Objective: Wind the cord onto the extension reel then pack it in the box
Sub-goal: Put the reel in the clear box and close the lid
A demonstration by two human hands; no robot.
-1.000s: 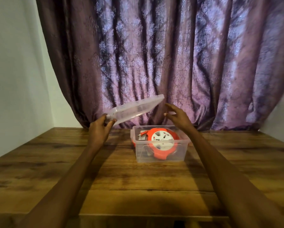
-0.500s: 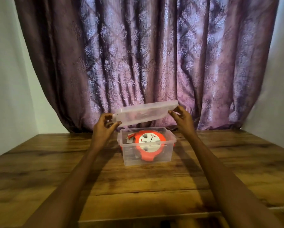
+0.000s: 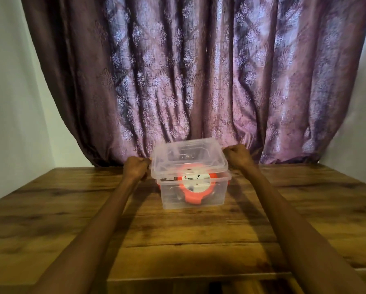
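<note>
Reel [image 3: 196, 187] already sits in the box [image 3: 193, 198] — left hand [image 3: 135, 167] at nine o'clock, right hand [image 3: 238, 154] at three, both grasping the lid [image 3: 188, 158] — unsnapped, I'd judge.

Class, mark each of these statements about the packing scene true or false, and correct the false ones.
1. The orange reel lies inside the clear box. True.
2. The lid lies flat on the table beside the box. False: it is on top of the box.
3. The left hand and right hand both hold the lid's ends. True.
4. A green curtain hangs behind. False: the curtain is purple.
</note>
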